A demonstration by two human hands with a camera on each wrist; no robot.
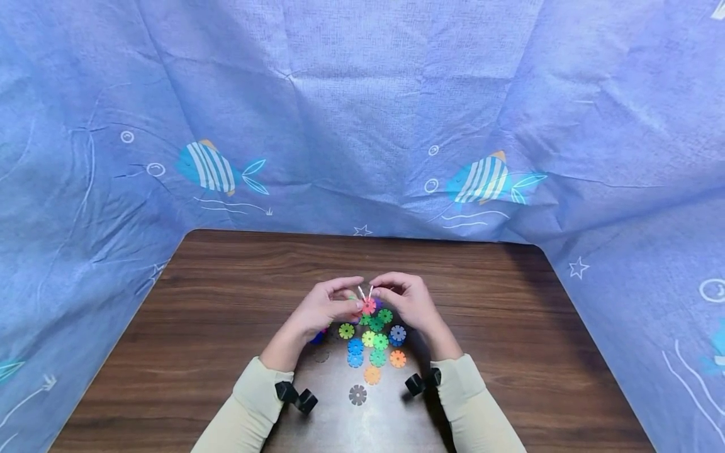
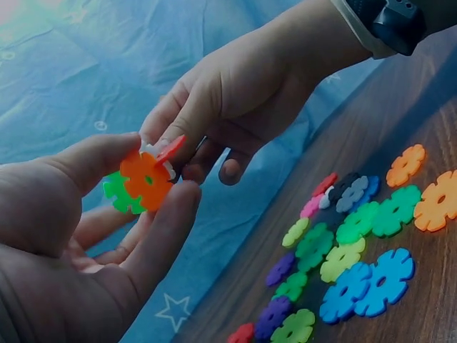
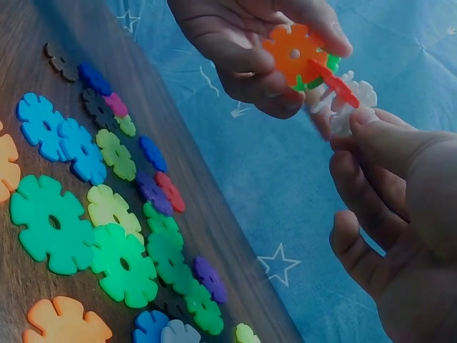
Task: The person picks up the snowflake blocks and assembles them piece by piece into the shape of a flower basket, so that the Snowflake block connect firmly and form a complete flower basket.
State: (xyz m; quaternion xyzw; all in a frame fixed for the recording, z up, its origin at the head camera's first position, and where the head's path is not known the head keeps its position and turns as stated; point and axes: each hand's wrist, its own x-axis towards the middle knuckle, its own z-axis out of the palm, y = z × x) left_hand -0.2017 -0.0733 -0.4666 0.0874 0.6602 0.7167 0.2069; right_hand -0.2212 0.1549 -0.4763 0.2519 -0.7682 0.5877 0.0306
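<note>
Disc cluster runs lengthwise from left fingers to right fingers, white end rightward, both sets pinching it.

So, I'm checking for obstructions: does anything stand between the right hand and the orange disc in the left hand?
Yes: a red disc and white pieces sit between the right hand and the orange disc; nothing else visible does.

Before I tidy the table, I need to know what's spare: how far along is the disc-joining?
Looks done: an orange disc, red disc and green disc appear joined together. In hand: the left hand holds them while the right hand pinches a white piece alongside; whether that is fully slotted is unclear. Remaining: blue discs and others lie on the table; how many will be used can't be told.
</note>
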